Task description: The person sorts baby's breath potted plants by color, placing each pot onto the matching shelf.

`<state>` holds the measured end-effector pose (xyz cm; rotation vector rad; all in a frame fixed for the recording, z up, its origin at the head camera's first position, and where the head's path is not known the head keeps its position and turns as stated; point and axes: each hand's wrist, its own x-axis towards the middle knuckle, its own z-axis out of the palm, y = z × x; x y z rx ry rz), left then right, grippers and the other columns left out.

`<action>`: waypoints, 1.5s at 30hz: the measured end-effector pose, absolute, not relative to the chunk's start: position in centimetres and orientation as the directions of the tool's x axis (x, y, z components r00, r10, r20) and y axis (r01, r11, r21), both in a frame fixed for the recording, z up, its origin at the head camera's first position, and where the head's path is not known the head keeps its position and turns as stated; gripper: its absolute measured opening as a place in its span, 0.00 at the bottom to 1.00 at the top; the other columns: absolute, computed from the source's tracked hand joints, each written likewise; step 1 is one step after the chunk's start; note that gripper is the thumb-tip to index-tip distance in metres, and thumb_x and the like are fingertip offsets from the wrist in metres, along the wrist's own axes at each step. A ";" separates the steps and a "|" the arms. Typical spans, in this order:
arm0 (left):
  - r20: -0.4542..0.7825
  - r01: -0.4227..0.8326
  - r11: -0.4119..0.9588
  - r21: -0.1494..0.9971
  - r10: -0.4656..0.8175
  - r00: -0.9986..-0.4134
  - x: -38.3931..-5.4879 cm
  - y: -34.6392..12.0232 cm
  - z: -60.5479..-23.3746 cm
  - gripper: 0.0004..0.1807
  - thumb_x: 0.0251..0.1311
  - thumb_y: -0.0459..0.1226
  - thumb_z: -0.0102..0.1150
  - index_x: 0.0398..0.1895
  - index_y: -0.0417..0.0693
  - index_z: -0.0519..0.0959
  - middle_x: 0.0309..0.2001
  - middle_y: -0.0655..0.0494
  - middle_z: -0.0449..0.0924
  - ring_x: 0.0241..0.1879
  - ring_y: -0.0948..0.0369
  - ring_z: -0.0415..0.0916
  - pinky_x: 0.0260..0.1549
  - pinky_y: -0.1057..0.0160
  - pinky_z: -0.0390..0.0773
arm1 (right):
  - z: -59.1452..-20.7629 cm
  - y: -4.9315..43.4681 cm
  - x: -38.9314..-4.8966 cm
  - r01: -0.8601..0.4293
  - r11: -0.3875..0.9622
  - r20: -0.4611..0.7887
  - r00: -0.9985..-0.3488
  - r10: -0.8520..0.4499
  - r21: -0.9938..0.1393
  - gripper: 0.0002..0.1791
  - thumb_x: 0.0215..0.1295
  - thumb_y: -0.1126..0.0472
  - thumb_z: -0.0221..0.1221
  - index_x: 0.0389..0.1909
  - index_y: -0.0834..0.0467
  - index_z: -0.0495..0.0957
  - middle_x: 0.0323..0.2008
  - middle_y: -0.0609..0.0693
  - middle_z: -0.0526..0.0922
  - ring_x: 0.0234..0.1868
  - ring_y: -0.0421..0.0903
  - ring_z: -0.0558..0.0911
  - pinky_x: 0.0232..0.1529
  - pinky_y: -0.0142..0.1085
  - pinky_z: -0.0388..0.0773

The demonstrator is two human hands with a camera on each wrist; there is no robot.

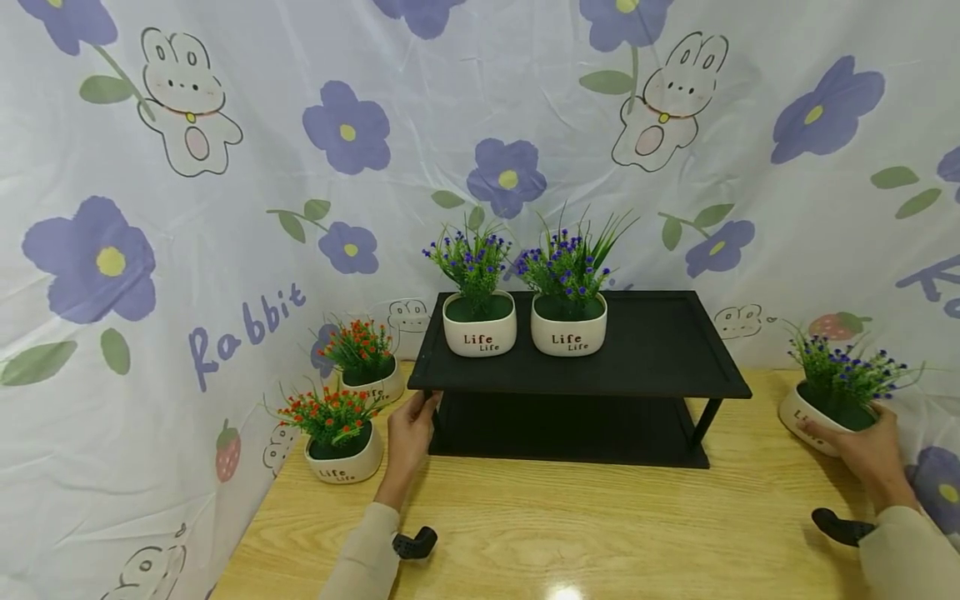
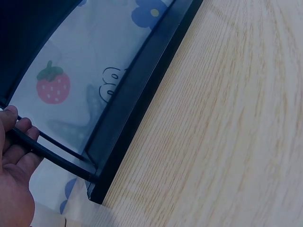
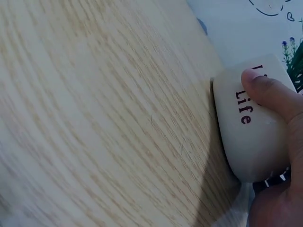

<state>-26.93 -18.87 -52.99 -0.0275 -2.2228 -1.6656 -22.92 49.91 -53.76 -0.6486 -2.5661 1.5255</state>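
On the left, my left hand (image 1: 408, 437) grips the front left post (image 2: 61, 158) of a black two-tier shelf (image 1: 652, 342), just under the top board. Far right on the table, my right hand (image 1: 870, 454) holds a white flower pot (image 1: 793, 418) with purple flowers. In the right wrist view its thumb (image 3: 265, 87) presses over the "Life" lettering, while the other fingers are mostly hidden behind the pot. Two similar white pots with purple flowers, a left one (image 1: 480, 333) and a right one (image 1: 568, 335), stand side by side on the shelf's top board.
Left of the shelf stand two white pots with orange-red flowers, a front one (image 1: 345, 458) and a back one (image 1: 382, 385). The shelf's lower board (image 1: 562, 429) sits low over the wooden table (image 1: 570, 525). A printed rabbit-and-flower cloth (image 1: 420, 100) hangs behind.
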 end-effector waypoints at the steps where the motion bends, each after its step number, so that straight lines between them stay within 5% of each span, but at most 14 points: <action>1: 0.295 0.227 0.304 0.925 -0.198 -0.935 -26.9 -18.9 -53.0 0.07 0.80 0.38 0.59 0.45 0.50 0.86 0.15 0.60 0.64 0.15 0.66 0.59 0.18 0.68 0.60 | -53.7 49.9 -22.9 0.319 0.415 -0.140 -0.903 0.406 -0.852 0.71 0.72 0.38 0.64 0.81 0.67 0.17 0.80 0.77 0.20 0.80 0.81 0.31 0.73 0.78 0.43; 12: 0.308 0.242 0.311 0.919 -0.184 -0.933 -26.9 -19.0 -53.1 0.09 0.80 0.42 0.58 0.43 0.52 0.86 0.16 0.60 0.65 0.15 0.65 0.59 0.18 0.67 0.60 | -53.2 49.6 -22.8 0.306 0.405 -0.140 -0.911 0.388 -0.862 0.71 0.72 0.38 0.65 0.81 0.62 0.15 0.80 0.78 0.21 0.80 0.81 0.30 0.74 0.78 0.42; 18: 0.317 0.250 0.308 0.918 -0.193 -0.929 -26.9 -19.0 -53.1 0.09 0.80 0.42 0.59 0.45 0.52 0.87 0.16 0.59 0.65 0.14 0.67 0.59 0.18 0.68 0.59 | -51.9 49.0 -22.8 0.239 0.467 -0.051 -0.924 0.380 -0.852 0.70 0.70 0.39 0.67 0.84 0.64 0.22 0.82 0.74 0.26 0.81 0.81 0.35 0.74 0.78 0.43; 45: 0.292 0.231 0.283 0.931 -0.200 -0.935 -26.9 -18.9 -53.0 0.09 0.80 0.39 0.57 0.47 0.52 0.87 0.16 0.59 0.65 0.15 0.66 0.59 0.17 0.68 0.58 | -41.7 45.8 -24.7 0.147 0.710 0.034 -0.972 0.234 -0.689 0.71 0.70 0.32 0.63 0.83 0.65 0.21 0.81 0.76 0.24 0.77 0.87 0.40 0.60 0.84 0.55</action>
